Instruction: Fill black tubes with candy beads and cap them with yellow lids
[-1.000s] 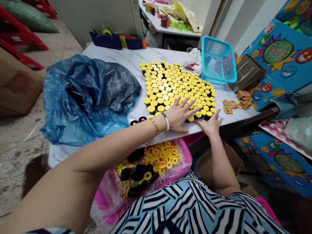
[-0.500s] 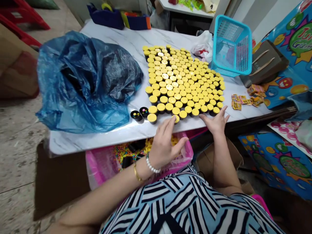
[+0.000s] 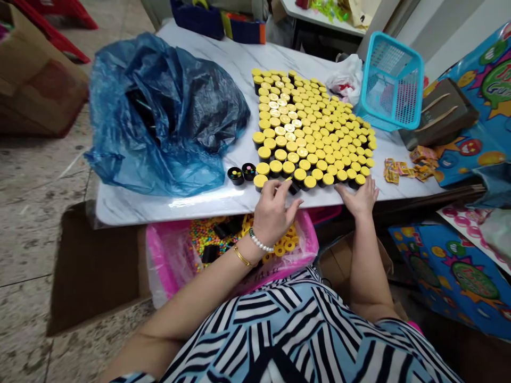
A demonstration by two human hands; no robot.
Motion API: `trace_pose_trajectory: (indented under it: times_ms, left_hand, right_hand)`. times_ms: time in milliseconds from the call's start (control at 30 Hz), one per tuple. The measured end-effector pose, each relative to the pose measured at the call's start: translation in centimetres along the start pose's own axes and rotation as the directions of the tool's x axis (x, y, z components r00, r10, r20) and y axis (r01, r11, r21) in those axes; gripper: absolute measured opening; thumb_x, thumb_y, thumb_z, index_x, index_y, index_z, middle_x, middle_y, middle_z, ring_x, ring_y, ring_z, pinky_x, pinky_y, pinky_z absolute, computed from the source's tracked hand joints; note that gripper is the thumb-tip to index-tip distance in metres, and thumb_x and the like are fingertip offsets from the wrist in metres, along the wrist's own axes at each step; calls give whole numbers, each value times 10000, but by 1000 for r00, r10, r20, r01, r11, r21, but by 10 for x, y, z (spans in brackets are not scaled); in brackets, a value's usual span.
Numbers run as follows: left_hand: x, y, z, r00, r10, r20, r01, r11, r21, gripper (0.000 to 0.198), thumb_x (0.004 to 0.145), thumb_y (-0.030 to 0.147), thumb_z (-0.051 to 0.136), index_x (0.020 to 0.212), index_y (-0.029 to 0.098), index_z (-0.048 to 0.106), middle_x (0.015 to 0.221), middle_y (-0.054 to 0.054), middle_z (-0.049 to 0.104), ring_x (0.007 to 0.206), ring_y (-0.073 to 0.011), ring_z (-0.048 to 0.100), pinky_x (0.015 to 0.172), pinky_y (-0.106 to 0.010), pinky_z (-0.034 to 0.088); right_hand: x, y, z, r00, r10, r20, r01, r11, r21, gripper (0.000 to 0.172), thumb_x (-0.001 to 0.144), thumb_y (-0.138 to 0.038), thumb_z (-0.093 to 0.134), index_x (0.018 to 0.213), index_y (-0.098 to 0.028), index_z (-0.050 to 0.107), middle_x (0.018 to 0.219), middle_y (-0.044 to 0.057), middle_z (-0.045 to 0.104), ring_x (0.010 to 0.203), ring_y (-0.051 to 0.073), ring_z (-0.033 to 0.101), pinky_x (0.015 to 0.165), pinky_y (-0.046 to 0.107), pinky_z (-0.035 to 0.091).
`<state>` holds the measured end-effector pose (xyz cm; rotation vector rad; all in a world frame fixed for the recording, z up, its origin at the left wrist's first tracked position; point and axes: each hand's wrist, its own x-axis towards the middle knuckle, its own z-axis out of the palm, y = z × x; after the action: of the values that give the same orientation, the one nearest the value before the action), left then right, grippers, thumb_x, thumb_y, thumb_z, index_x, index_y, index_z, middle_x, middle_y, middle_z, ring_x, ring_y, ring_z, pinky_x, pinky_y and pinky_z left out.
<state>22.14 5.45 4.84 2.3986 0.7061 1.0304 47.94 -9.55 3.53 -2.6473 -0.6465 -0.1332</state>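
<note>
Many small black tubs with yellow lids (image 3: 315, 139) stand packed together on the marble-patterned table (image 3: 191, 210). My left hand (image 3: 274, 210) is at their front edge, with its fingers bent and its thumb apart. Its fingertips touch one tilted tub (image 3: 294, 187), whose black side shows and whose lid is partly hidden. My right hand (image 3: 361, 199) lies open against the front right tubs, thumb and fingers spread. Left of the group, two lidless tubs (image 3: 242, 173) hold small coloured balls.
A blue plastic bag (image 3: 159, 117) covers the table's left side. At the right are a turquoise basket (image 3: 393, 80) and small orange packets (image 3: 423, 162). Below the front edge, a pink tub (image 3: 162, 266) contains coloured balls, yellow rings and black tubs.
The front tub under my left fingers has gone from upright to tilted. My left fingers have bent more. My right hand stays at the right edge, and the view has shifted slightly.
</note>
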Motion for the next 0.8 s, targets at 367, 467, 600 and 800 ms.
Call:
trace_pose_trajectory:
  times_ms: [367,467,600,800]
  left_hand:
    - [17,13,-5,949,-255,187,198,940,278,477,968,515,642,1283,159,599,1119,-130,706,947,-267,710,705,-320,547]
    - [17,13,-1,970,-192,147,147,952,270,411,959,345,665,1327,188,568,1206,-120,661,917,-242,694,644,-305,529]
    - [19,11,2,976,-169,137,145,975,169,317,942,202,650,1250,213,577,1221,-101,621,941,-220,677,667,-297,551]
    - [12,7,-8,958,-241,156,248,968,-32,640,831,321,853,1334,102,524,1076,-123,703,983,-256,695,878,-388,600]
  right_hand:
    - [0,1,1,1000,1,-4,-1,1000,-29,1290,735,-902,588,1646,-54,248,1716,245,270,1615,398,201,1304,616,105]
    - [-1,0,-1,1000,-1,-3,1,999,-39,1272,753,-904,560,1648,-54,250,1718,240,268,1615,397,205,1301,616,114]
    - [-1,-2,-2,1000,5,5,-5,999,-38,1275,743,-911,557,1652,-71,252,1726,231,252,1617,398,199,1295,623,122]
    - [3,-1,-11,992,36,119,-37,999,7,1472,678,-882,665,1668,-7,18,1729,290,166,1641,377,125,1311,600,19]
